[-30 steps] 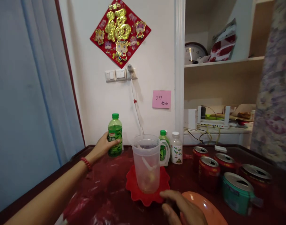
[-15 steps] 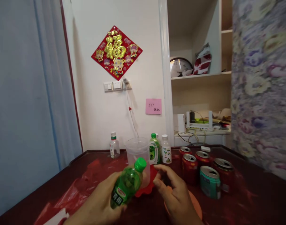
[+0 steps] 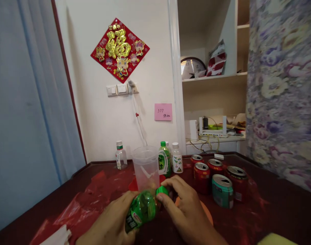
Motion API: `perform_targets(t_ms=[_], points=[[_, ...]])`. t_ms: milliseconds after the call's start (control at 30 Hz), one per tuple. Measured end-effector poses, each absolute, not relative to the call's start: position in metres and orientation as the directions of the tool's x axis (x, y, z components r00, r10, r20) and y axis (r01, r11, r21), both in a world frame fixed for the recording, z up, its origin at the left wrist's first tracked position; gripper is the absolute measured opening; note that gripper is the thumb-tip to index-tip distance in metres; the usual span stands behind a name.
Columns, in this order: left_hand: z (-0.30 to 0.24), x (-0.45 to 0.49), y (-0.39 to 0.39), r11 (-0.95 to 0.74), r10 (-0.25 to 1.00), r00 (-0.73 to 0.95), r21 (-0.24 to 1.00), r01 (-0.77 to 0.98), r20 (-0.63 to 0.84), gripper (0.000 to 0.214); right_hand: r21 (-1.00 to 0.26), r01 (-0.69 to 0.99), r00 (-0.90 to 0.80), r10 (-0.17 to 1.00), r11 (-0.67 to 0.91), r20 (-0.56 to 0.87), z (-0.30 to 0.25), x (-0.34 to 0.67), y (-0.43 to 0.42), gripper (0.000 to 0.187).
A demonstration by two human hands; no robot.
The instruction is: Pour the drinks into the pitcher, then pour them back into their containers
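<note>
From my end of the feed, I have the left hand (image 3: 116,216) closed around the green bottle (image 3: 142,211), its fingers wrapped over the label. I see the bottle tilted, with its neck pointing up and to the right, in front of the pitcher (image 3: 144,166) and on the near side of the counter (image 3: 50,200). The right hand (image 3: 187,206) has its thumb and fingers bent close together on the green cap (image 3: 162,190), pinching it at the bottle's mouth (whether the cap is seated or loose, I cannot tell from here).

The clear pitcher stands upright, with the red plate (image 3: 133,185) showing around its base and its handle to the right. Just behind that handle I make out a second green-capped bottle (image 3: 162,160), and right beside it a white-capped bottle (image 3: 177,161). A clear bottle (image 3: 121,160) stands to the left of the pitcher, near the wall.

Past the right hand I see part of an orange plate (image 3: 208,213), mostly hidden by the hand. Farther right, four red cans (image 3: 202,180) and one teal can (image 3: 222,194) stand grouped, with dark openings in their tops.
</note>
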State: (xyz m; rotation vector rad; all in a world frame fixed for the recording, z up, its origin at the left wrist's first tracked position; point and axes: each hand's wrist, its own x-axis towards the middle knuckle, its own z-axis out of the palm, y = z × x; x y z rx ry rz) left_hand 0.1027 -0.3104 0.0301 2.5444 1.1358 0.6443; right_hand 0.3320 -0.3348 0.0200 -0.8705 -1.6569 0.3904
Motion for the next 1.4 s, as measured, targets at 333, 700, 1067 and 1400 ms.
perform_targets(t_ms=[333, 700, 1067, 1400], points=[[0.029, 0.089, -0.316, -0.594, 0.793, 0.558, 0.513, 0.619, 0.245, 0.051, -0.594, 0.145, -0.214, 0.611, 0.791, 0.762, 0.018, 0.333, -0.333, 0.039], [0.028, 0.094, -0.317, -0.600, 0.792, 0.563, 0.475, 0.644, 0.237, 0.037, -0.714, 0.260, -0.185, 0.759, 0.650, 0.624, 0.018, 0.330, -0.333, 0.009], [0.023, 0.084, -0.318, -0.566, 0.818, 0.527, 0.481, 0.669, 0.230, 0.038, -0.744, 0.162, -0.215, 0.759, 0.648, 0.615, 0.008, 0.328, -0.329, 0.049], [0.023, 0.087, -0.322, -0.589, 0.801, 0.546, 0.486, 0.645, 0.245, 0.038, -0.671, 0.115, -0.252, 0.675, 0.732, 0.693, 0.006, 0.327, -0.329, 0.027]])
